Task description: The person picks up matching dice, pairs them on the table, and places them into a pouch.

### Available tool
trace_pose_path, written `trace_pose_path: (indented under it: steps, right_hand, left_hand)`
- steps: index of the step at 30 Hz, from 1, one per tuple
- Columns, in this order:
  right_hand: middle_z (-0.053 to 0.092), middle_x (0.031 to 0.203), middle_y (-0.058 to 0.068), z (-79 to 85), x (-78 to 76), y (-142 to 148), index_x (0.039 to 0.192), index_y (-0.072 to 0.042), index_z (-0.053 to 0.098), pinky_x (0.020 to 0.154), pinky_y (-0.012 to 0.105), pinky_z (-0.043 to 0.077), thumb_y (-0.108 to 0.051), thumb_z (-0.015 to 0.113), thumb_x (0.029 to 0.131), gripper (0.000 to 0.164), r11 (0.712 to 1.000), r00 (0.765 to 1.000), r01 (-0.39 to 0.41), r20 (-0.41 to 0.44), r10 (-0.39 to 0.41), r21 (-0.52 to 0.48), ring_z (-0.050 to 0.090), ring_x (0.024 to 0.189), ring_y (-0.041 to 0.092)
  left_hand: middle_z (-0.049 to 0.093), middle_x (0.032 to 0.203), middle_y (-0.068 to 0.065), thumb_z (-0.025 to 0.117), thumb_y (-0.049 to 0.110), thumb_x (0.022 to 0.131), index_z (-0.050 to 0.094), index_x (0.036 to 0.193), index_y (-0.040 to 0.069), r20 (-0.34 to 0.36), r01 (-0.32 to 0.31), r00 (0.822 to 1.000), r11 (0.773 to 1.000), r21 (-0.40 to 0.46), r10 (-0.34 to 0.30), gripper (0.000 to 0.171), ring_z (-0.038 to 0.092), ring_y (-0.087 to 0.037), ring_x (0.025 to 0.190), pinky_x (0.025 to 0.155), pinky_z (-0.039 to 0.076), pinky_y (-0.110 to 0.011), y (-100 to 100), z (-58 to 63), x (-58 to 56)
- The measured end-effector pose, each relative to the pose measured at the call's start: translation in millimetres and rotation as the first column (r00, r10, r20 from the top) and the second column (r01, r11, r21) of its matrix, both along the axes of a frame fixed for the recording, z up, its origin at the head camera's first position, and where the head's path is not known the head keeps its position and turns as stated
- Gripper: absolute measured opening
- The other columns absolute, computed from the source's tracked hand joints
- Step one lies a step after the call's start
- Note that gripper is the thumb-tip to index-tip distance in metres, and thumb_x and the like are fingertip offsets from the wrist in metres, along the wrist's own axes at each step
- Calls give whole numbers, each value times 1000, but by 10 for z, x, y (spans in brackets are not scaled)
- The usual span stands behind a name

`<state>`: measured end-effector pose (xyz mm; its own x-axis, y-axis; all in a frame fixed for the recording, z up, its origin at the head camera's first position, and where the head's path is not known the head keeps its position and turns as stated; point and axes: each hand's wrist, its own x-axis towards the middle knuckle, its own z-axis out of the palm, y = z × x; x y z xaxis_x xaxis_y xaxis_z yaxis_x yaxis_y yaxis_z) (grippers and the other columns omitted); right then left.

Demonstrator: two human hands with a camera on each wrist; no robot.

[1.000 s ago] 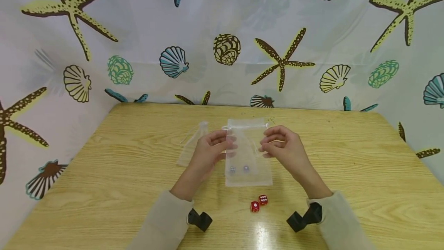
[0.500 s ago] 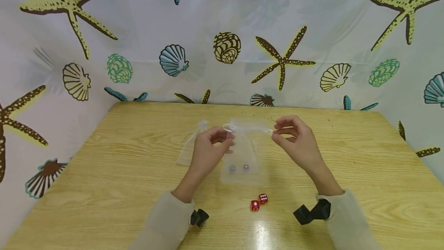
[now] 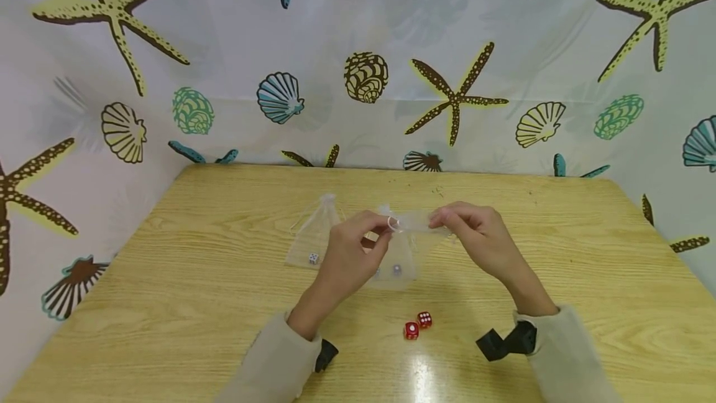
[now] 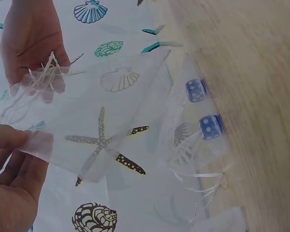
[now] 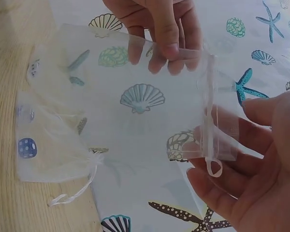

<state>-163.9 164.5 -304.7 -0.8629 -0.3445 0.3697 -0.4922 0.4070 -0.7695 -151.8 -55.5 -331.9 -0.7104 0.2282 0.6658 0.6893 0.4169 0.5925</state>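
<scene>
A sheer white drawstring pouch (image 3: 415,221) is held up over the wooden table between both hands. My left hand (image 3: 355,250) pinches one side of it between thumb and fingers, as the left wrist view also shows. On the opposite side my right hand (image 3: 475,235) grips the pouch near its drawstring, with a small white loop (image 5: 214,167) hanging by its fingers in the right wrist view. Beneath lies a second sheer pouch (image 3: 405,275) with blue dice (image 4: 210,126) in it, partly covered by my left hand. The held pouch looks flat and see-through.
A third sheer pouch (image 3: 313,235), with a white die (image 3: 314,258) inside, lies left of my left hand. Two red dice (image 3: 411,330) sit close together on the table (image 3: 587,278) in front. A shell-and-starfish cloth (image 3: 335,36) hangs behind the table's far edge.
The held pouch has gone from hanging upright to being tipped flatter between the hands. My left hand has moved right, uncovering the white die; my right hand has shifted slightly right overall.
</scene>
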Motion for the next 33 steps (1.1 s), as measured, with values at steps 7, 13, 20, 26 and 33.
trace_pose_path:
  steps: [7,13,20,26,33]
  right_hand:
    - [69,104,16,-35,-18,15,100,1,72,78,21,53,-9,55,96,20,999,999,-38,35,38,-4,65,89,11]
    - [71,99,14,-36,-23,25,97,-1,73,70,22,52,-9,60,93,16,999,999,-17,36,15,38,62,81,5]
    - [70,100,13,-5,3,5,97,-2,73,68,25,54,-6,68,86,12,996,994,75,-78,-71,56,64,82,17]
    - [69,101,13,14,12,-19,101,-2,70,66,24,52,-1,72,81,20,986,977,160,-152,-152,40,61,83,20]
    - [68,102,13,32,31,-51,101,1,69,62,24,53,2,77,75,28,977,949,204,-257,-184,55,60,81,21]
  left_hand:
    - [68,88,-9,63,-8,85,70,96,1,-68,11,998,997,-79,-16,15,66,-17,78,61,54,-18,10,23,27]
    - [68,88,-8,63,-7,85,69,96,2,-142,4,989,984,-176,-29,16,62,-13,73,62,53,-22,3,10,28]
    - [68,95,-10,61,-7,85,66,102,2,-143,16,989,985,-169,-41,19,65,-17,81,67,55,-20,20,12,41]
    - [63,105,-11,61,-5,85,65,104,2,-194,-48,981,988,-150,18,21,64,-20,91,69,56,-27,31,27,56]
    - [59,110,-15,62,-4,84,65,106,0,-301,-77,953,990,-120,38,22,60,-27,101,78,54,-34,113,96,62]
